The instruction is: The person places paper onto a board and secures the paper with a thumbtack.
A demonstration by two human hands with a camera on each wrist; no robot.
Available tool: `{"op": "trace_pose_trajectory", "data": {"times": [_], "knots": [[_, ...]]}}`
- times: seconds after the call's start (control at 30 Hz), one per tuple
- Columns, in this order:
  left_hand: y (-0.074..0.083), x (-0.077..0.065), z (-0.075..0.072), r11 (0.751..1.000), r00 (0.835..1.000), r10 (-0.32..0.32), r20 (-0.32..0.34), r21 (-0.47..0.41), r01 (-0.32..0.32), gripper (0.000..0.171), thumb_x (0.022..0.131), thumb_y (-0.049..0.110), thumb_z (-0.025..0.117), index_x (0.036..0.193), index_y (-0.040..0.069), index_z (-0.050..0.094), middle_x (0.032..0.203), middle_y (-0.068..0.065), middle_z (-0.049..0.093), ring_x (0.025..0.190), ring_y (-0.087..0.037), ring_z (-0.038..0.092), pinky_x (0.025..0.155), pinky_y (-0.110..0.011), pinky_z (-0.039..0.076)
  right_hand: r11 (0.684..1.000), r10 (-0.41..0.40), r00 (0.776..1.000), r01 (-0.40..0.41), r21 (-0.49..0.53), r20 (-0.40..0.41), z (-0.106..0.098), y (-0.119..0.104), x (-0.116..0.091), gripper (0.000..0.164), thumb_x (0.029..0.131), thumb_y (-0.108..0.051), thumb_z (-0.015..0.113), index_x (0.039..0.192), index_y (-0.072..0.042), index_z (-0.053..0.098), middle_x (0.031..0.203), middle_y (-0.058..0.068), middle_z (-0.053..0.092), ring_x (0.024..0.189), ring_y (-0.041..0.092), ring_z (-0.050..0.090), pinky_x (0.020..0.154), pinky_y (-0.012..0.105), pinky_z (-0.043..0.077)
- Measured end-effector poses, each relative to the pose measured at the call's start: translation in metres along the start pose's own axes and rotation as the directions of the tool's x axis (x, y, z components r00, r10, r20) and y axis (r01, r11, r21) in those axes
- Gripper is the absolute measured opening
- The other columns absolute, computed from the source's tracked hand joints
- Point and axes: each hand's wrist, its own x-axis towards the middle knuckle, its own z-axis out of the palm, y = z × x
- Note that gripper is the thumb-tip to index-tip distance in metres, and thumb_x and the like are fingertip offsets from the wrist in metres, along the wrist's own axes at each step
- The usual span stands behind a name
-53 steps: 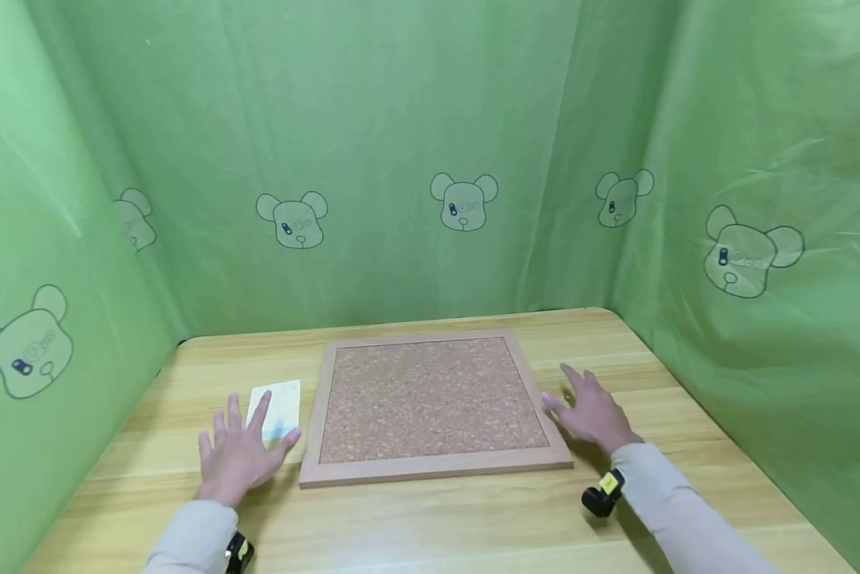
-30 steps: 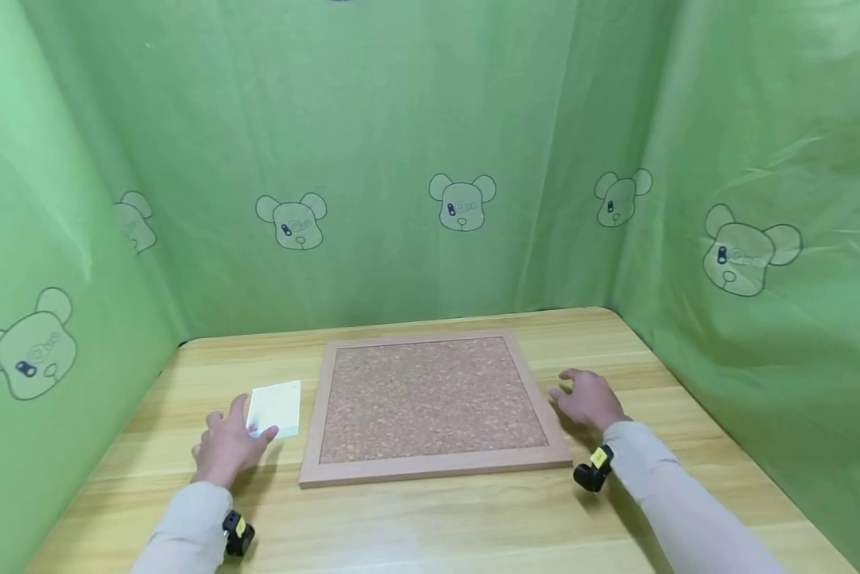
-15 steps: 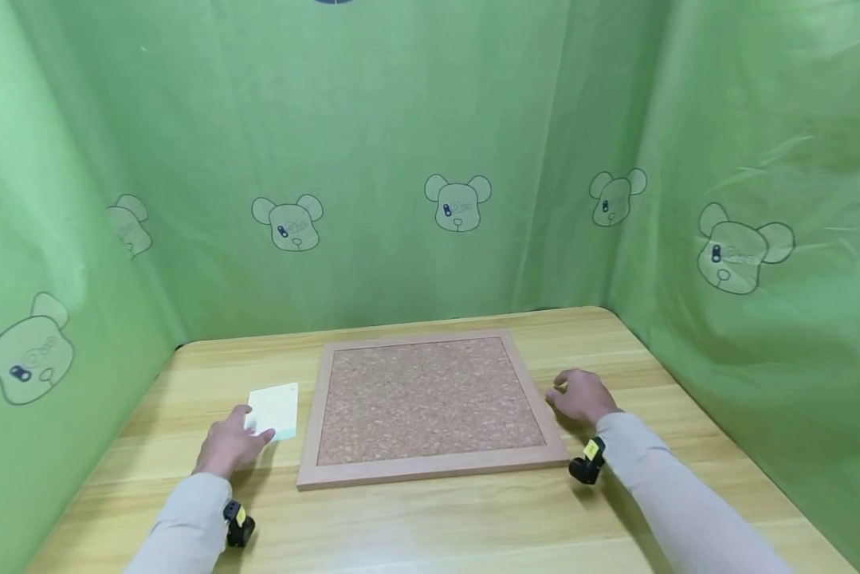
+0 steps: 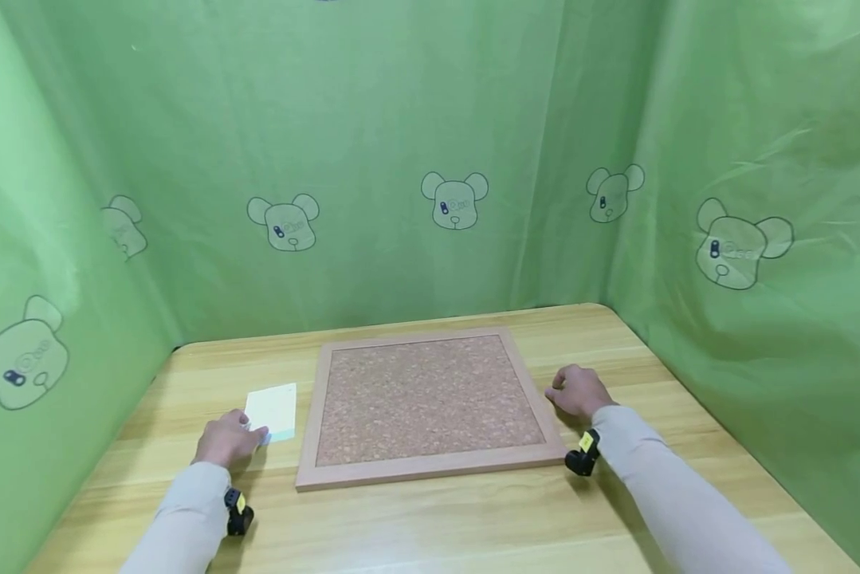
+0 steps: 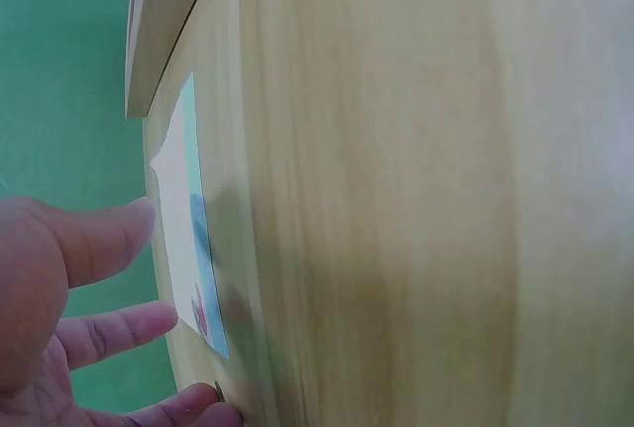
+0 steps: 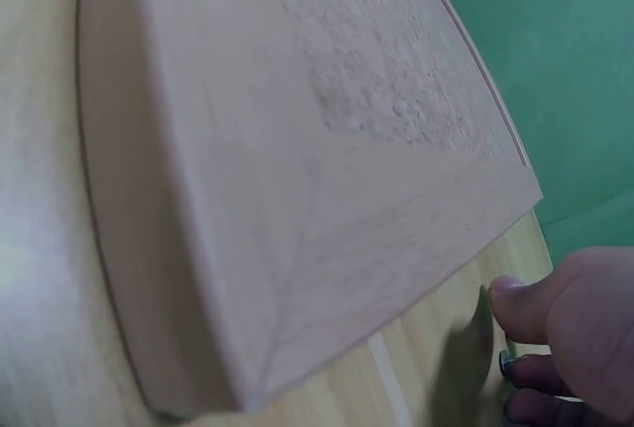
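A white paper note (image 4: 272, 410) with a pale blue lower band lies left of the cork board (image 4: 430, 406). My left hand (image 4: 225, 438) is at its lower left corner, thumb and index finger spread apart along its edges. Whether those fingertips touch the paper is unclear; in the left wrist view the paper (image 5: 178, 219) stands just beyond them. My right hand (image 4: 579, 391) is beside the board's right edge with fingers curled down. In the right wrist view a tiny dark thing (image 6: 505, 360) shows at the index fingertip, below the thumb; its kind and whether it is pinched cannot be told.
The cork board's wooden frame (image 4: 430, 472) stands slightly raised above the wood-grain table (image 4: 401, 526) between my hands. Green curtains (image 4: 372, 119) printed with bear heads enclose the table's back and sides. Each wrist bears a small black camera (image 4: 239, 514).
My left hand has drawn its spread fingers in at the paper's lower left corner. My right hand's fingers have curled down, covering a small shiny thing seen earlier on the table.
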Motion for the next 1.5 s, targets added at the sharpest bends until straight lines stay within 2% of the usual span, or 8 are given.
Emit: {"op": "trace_pose_trajectory", "data": {"times": [0.17, 0.33, 0.47, 0.6, 0.83, 1.17, 1.4, 1.5], "knots": [[0.0003, 0.0053, 0.0002, 0.999, 1.0, 0.022, -0.007, 0.035, -0.022, 0.052, 0.093, 0.032, 0.058, 0.119, -0.013, 0.054, 0.116, -0.038, 0.055, 0.11, -0.058, 0.046, 0.09, -0.059, 0.043, 1.0, -0.002, 1.0, 0.002, -0.009, -0.02, 0.0009, 0.0017, 0.0014, 0.018, 0.087, -0.017, 0.068, 0.085, 0.001, 0.065, 0.085, 0.016, 0.066, 0.081, 0.034, 0.061, 0.074, 0.048, 0.05], [-0.001, 0.0066, 0.002, 0.998, 1.0, 0.009, -0.011, 0.064, -0.009, 0.042, 0.089, 0.029, 0.065, 0.1, -0.011, 0.06, 0.095, -0.026, 0.06, 0.099, -0.048, 0.051, 0.084, -0.055, 0.046, 1.0, 0.007, 0.999, -0.006, 0.011, -0.034, -0.0003, 0.0018, 0.0001, 0.015, 0.086, -0.012, 0.068, 0.075, -0.004, 0.062, 0.073, 0.009, 0.062, 0.072, 0.028, 0.058, 0.068, 0.045, 0.049], [-0.0019, 0.0062, 0.0029, 0.998, 1.0, 0.007, -0.022, 0.069, -0.005, 0.038, 0.084, 0.025, 0.071, 0.093, -0.01, 0.061, 0.089, -0.022, 0.061, 0.093, -0.044, 0.055, 0.08, -0.053, 0.049, 0.999, 0.01, 0.999, -0.009, 0.03, -0.047, -0.0013, 0.0019, -0.0015, 0.014, 0.085, -0.009, 0.066, 0.072, -0.005, 0.061, 0.071, 0.008, 0.061, 0.07, 0.028, 0.058, 0.067, 0.045, 0.049], [-0.0014, 0.0062, 0.0027, 0.998, 0.999, 0.015, -0.031, 0.059, -0.013, 0.042, 0.082, 0.022, 0.073, 0.099, -0.014, 0.059, 0.092, -0.025, 0.062, 0.093, -0.047, 0.057, 0.082, -0.055, 0.049, 0.999, 0.012, 0.998, -0.01, 0.032, -0.06, -0.0019, 0.001, -0.0029, 0.014, 0.084, -0.006, 0.063, 0.07, -0.007, 0.061, 0.07, 0.007, 0.06, 0.069, 0.027, 0.057, 0.064, 0.041, 0.048], [-0.0008, 0.0057, 0.0039, 0.999, 0.998, -0.032, -0.049, 0.038, 0.034, 0.05, 0.083, 0.026, 0.072, 0.106, -0.016, 0.056, 0.102, -0.033, 0.059, 0.097, -0.054, 0.053, 0.083, -0.058, 0.046, 0.999, 0.023, 0.999, -0.021, 0.046, -0.032, 0.0009, 0.003, -0.0017, 0.012, 0.085, -0.002, 0.058, 0.074, -0.005, 0.062, 0.074, 0.008, 0.06, 0.071, 0.026, 0.056, 0.064, 0.041, 0.048], [0.0017, 0.0054, 0.0046, 0.999, 0.998, -0.047, -0.048, -0.013, 0.047, 0.049, 0.081, 0.015, 0.074, 0.109, -0.018, 0.051, 0.101, -0.035, 0.058, 0.097, -0.051, 0.055, 0.085, -0.056, 0.048, 0.999, 0.021, 0.997, -0.018, 0.042, -0.071, 0.006, 0.0034, 0.0003, 0.009, 0.085, -0.002, 0.062, 0.076, -0.004, 0.062, 0.074, 0.008, 0.061, 0.072, 0.027, 0.057, 0.067, 0.043, 0.049], [0.0044, 0.0014, 0.004, 0.999, 0.997, -0.045, -0.064, 0.016, 0.046, 0.056, 0.085, 0.026, 0.072, 0.112, -0.018, 0.051, 0.108, -0.038, 0.056, 0.1, -0.056, 0.052, 0.087, -0.059, 0.045, 0.999, 0.005, 0.997, -0.001, 0.052, -0.077, 0.0056, 0.0008, -0.0006, 0.007, 0.084, -0.001, 0.063, 0.077, -0.003, 0.063, 0.074, 0.01, 0.061, 0.071, 0.027, 0.057, 0.067, 0.044, 0.049], [0.0042, 0.0016, 0.005, 0.999, 0.996, -0.05, -0.073, 0.004, 0.051, 0.054, 0.083, 0.023, 0.074, 0.11, -0.018, 0.051, 0.105, -0.037, 0.057, 0.097, -0.056, 0.053, 0.086, -0.06, 0.045, 0.998, -0.003, 0.996, 0.008, 0.061, -0.084, 0.0071, 0.0029, -0.0004, 0.007, 0.084, -0.002, 0.064, 0.077, -0.003, 0.063, 0.074, 0.01, 0.062, 0.071, 0.027, 0.057, 0.068, 0.045, 0.049]]}}
